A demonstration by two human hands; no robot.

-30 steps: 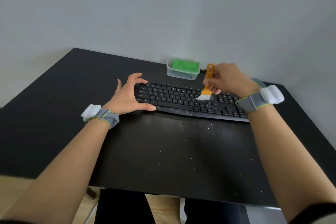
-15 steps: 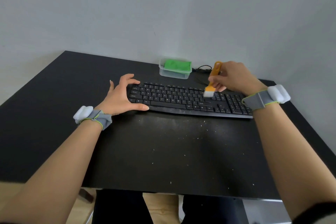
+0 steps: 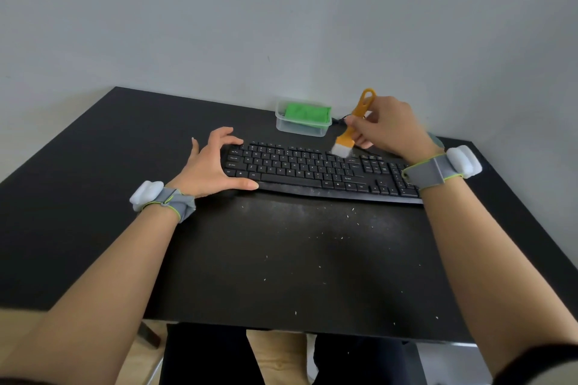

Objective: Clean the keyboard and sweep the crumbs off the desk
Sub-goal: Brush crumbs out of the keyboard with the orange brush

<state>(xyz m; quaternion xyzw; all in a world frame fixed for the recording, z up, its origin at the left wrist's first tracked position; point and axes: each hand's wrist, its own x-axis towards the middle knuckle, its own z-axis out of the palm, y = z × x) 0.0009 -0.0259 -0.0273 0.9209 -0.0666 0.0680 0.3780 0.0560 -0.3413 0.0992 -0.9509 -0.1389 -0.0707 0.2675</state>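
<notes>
A black keyboard (image 3: pixel 312 170) lies across the back of the black desk (image 3: pixel 93 197). My left hand (image 3: pixel 209 166) grips its left end, thumb along the front edge and fingers over the top corner. My right hand (image 3: pixel 387 126) holds a small orange brush (image 3: pixel 353 125) by its handle. The white bristles touch the top key row, right of the middle. Pale crumbs (image 3: pixel 341 237) lie scattered on the desk in front of the keyboard.
A clear plastic tub (image 3: pixel 301 128) with a green cloth (image 3: pixel 308 114) inside stands behind the keyboard by the wall. A dark cable runs beside it. Both wrists wear grey bands with white pods. My legs show below the desk's front edge.
The brush has moved from the keyboard's middle rows back to the top row. My left hand has kept its hold on the keyboard's left end.
</notes>
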